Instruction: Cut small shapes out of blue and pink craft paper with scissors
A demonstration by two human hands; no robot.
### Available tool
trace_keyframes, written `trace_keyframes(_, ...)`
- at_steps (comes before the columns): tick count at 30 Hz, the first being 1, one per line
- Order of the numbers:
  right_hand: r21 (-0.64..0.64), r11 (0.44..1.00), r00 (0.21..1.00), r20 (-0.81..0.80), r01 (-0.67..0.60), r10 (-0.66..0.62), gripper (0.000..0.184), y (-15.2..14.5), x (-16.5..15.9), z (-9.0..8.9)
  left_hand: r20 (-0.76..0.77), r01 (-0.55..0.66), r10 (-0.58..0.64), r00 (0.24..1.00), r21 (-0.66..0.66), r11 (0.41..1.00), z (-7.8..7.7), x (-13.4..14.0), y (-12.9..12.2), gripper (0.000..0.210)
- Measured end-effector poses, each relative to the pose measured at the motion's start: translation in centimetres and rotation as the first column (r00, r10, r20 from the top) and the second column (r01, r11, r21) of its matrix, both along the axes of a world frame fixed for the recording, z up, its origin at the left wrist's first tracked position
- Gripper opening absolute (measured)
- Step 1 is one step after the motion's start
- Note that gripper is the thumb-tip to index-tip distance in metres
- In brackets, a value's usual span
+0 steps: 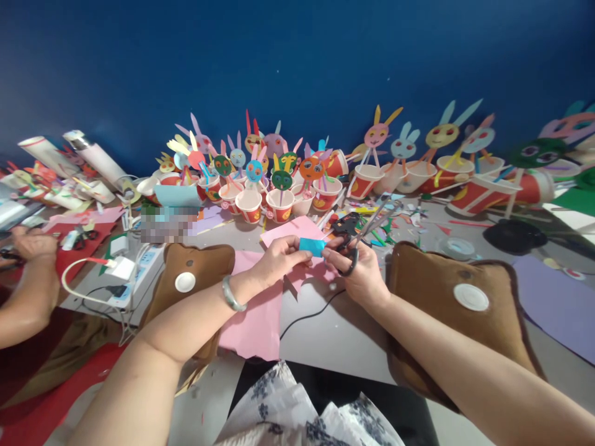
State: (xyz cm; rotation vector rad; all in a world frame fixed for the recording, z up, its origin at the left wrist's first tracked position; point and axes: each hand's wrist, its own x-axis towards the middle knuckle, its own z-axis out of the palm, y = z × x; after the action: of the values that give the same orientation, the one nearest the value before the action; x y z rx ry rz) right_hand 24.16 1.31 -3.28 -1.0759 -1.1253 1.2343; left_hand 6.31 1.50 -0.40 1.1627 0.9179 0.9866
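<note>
Between my two hands, over the table, is a small bright blue piece of paper (312,247). My left hand (276,263) pinches its left end between thumb and fingers. At its right end, the fingertips of my right hand (367,275) press on the paper. Black-handled scissors (352,261) hang on that same right hand, their blades pointing up and away from me. Beneath the hands lie pink paper sheets (253,310); part of them is hidden by my left hand and forearm.
Paper cups (248,204) with rabbit-faced paper figures line the wall. Brown cushion-like pads (432,303) lie on both sides. Colourful scraps (395,220) cover the table behind my right hand. A power strip (142,272) and another person's arm (28,291) are at left.
</note>
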Motion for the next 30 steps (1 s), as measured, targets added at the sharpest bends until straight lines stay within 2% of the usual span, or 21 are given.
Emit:
trace_keyframes(7, 0.007, 1.000, 0.999, -0.024, -0.026, 0.027, 0.034, 0.08, 0.01, -0.38, -0.013, -0.020, 0.020, 1.000, 0.005, 1.000, 0.08, -0.05, -0.06, 0.015)
trace_keyframes(23, -0.038, 0.999, 0.997, -0.076, 0.009, -0.012, 0.034, 0.27, -0.06, 0.03, -0.147, 0.057, -0.044, 0.988, 0.084, 0.995, -0.05, -0.30, -0.14, 0.020)
trace_keyframes(30, -0.015, 0.999, 0.999, -0.031, -0.033, 0.032, 0.034, -0.06, -0.03, 0.12, -0.147, 0.056, -0.030, 0.989, 0.175, 0.983, -0.51, -0.25, -0.24, 0.029)
